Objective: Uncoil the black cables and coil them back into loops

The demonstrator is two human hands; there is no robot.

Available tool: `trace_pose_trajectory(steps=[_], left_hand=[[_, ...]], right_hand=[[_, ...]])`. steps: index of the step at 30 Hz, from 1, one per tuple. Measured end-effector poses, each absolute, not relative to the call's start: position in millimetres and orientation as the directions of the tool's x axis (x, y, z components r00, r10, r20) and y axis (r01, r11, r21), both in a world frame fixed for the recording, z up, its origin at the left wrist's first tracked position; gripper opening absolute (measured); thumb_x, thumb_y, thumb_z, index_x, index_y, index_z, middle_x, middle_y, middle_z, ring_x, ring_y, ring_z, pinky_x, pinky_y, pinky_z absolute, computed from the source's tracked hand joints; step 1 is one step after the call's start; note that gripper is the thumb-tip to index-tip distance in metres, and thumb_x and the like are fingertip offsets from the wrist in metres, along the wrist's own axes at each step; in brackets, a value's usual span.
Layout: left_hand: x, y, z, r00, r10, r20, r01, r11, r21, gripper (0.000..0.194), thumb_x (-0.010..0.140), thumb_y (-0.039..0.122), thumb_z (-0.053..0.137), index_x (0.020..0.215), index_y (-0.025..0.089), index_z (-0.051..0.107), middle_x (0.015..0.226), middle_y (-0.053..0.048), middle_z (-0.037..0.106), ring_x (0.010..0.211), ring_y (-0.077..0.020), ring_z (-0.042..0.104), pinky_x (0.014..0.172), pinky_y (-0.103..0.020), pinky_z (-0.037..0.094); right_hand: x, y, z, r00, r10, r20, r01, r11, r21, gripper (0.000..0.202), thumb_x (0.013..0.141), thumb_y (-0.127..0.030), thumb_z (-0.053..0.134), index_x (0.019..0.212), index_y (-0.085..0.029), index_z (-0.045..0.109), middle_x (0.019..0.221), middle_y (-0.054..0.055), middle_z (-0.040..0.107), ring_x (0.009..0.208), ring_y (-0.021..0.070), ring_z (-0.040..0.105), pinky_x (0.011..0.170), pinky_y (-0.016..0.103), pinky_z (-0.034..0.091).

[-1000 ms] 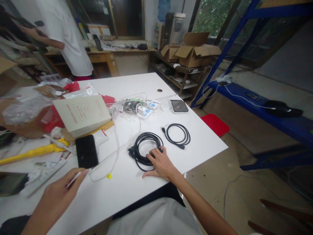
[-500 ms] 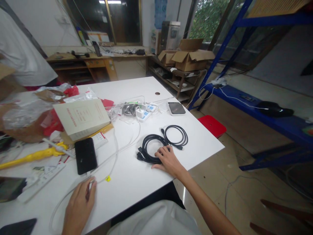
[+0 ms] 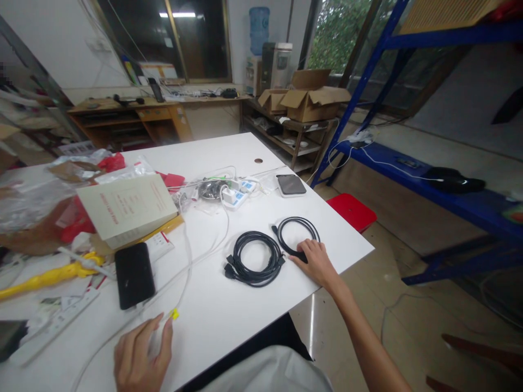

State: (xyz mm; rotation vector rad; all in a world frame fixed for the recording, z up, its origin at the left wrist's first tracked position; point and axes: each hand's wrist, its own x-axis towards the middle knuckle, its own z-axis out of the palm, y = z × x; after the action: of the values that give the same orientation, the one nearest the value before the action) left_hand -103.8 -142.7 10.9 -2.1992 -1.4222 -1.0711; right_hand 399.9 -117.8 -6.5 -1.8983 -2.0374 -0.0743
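Note:
Two coils of black cable lie on the white table [image 3: 229, 337]. My right hand [image 3: 312, 261] has its fingers curled over the lower right of the smaller coiled cable [image 3: 280, 235], hiding part of that loop. Just left of this hand rests the larger coiled cable [image 3: 233, 245], its dark plugs at the left and right sides. My left hand [image 3: 141, 354] is raised a little at the table's front, thumb and fingers apart and nothing held. Close to its fingertips are a white cord [image 3: 188, 272] and a small yellow tag [image 3: 175, 313].
A black phone [image 3: 134, 275], a booklet [image 3: 128, 209], a yellow stick-like item [image 3: 53, 277] and a power strip [image 3: 55, 326] crowd the left. Farther back are plugged-in adapters [image 3: 233, 197] and a flat grey-topped device [image 3: 291, 185]. A red stool [image 3: 352, 211] stands beyond the right edge.
My right hand has left the larger coil and moved right onto the smaller one. My left hand has opened its fingers and shifted right. The person at the far left is out of view.

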Motion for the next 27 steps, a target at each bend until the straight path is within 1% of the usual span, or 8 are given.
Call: trace_pose_trajectory(steps=[7,10,14,18,20,22,24,27], left_hand=[[-32.4,-135.2,15.9,0.289,0.589,0.755,0.692,-0.674,0.26,0.042,0.085,-0.001,0.08,0.122,0.016,0.07,0.097,-0.009,0.074,0.085,-0.0227,0.071,0.081,-0.039,0.057],[-3.8,-137.1,15.0,0.326,0.622,0.712,0.563,-0.733,0.381,0.042,0.087,-0.003,0.074,0.123,0.018,0.07,0.097,-0.008,0.073,0.087,-0.0225,0.07,0.08,-0.037,0.057],[36.2,-139.6,22.9,0.394,0.711,0.582,0.368,-0.702,0.609,0.033,0.094,0.002,0.067,0.119,0.022,0.071,0.096,-0.007,0.072,0.089,-0.0221,0.068,0.081,-0.036,0.056],[79.2,-140.8,36.7,0.492,0.841,0.227,0.256,-0.388,0.885,0.013,0.103,0.024,0.065,0.112,0.023,0.074,0.099,-0.008,0.075,0.093,-0.0226,0.07,0.086,-0.036,0.055],[102.3,-142.4,39.3,0.541,0.84,-0.032,0.212,-0.1,0.972,0.027,0.105,0.04,0.062,0.124,0.023,0.073,0.11,-0.011,0.078,0.101,-0.0245,0.072,0.092,-0.039,0.056],[127.0,-144.6,37.6,0.579,0.785,-0.219,0.086,0.208,0.974,0.047,0.105,0.053,0.058,0.138,0.02,0.066,0.127,-0.017,0.076,0.113,-0.0276,0.073,0.096,-0.041,0.057],[152.1,-146.8,34.0,0.577,0.746,-0.331,-0.032,0.426,0.904,0.06,0.098,0.064,0.064,0.135,0.016,0.065,0.13,-0.021,0.075,0.115,-0.0313,0.074,0.092,-0.042,0.059],[182.5,-148.9,31.1,0.562,0.748,-0.355,-0.126,0.501,0.856,0.057,0.095,0.064,0.068,0.125,0.015,0.064,0.123,-0.021,0.077,0.114,-0.0308,0.075,0.091,-0.039,0.058]], right_hand=[[398.1,-139.4,-14.7,-0.009,0.959,0.283,1.0,0.014,-0.015,0.033,0.113,-0.041,0.045,0.097,-0.017,0.061,0.099,0.014,0.069,0.095,0.0292,0.063,0.088,0.04,0.043],[395.5,-148.1,-13.3,0.149,0.952,0.266,0.984,-0.115,-0.138,0.039,0.113,-0.047,0.039,0.104,-0.017,0.061,0.089,0.013,0.07,0.082,0.0279,0.067,0.074,0.035,0.044],[385.5,-162.9,4.6,0.438,0.867,0.237,0.831,-0.29,-0.475,0.047,0.113,-0.055,0.028,0.11,-0.02,0.059,0.076,0.007,0.07,0.062,0.0245,0.066,0.057,0.03,0.037],[366.0,-179.4,30.8,0.641,0.715,0.279,0.595,-0.233,-0.769,0.046,0.109,-0.063,0.038,0.104,-0.022,0.057,0.087,0.011,0.075,0.075,0.0242,0.074,0.062,0.03,0.05],[354.0,-187.5,43.4,0.713,0.657,0.245,0.462,-0.178,-0.869,0.044,0.108,-0.064,0.043,0.103,-0.022,0.057,0.087,0.009,0.073,0.077,0.0221,0.074,0.064,0.029,0.054],[342.2,-195.2,54.5,0.752,0.625,0.209,0.349,-0.107,-0.931,0.043,0.107,-0.064,0.047,0.1,-0.022,0.056,0.081,0.004,0.069,0.071,0.0182,0.07,0.062,0.027,0.055],[332.6,-202.7,62.9,0.766,0.615,0.188,0.276,-0.05,-0.96,0.043,0.105,-0.064,0.052,0.096,-0.022,0.055,0.074,0.0,0.063,0.063,0.0145,0.063,0.058,0.024,0.052],[325.1,-214.2,68.4,0.756,0.639,0.145,0.213,-0.03,-0.977,0.044,0.102,-0.064,0.06,0.092,-0.022,0.056,0.066,-0.003,0.055,0.055,0.0115,0.053,0.051,0.022,0.047]])
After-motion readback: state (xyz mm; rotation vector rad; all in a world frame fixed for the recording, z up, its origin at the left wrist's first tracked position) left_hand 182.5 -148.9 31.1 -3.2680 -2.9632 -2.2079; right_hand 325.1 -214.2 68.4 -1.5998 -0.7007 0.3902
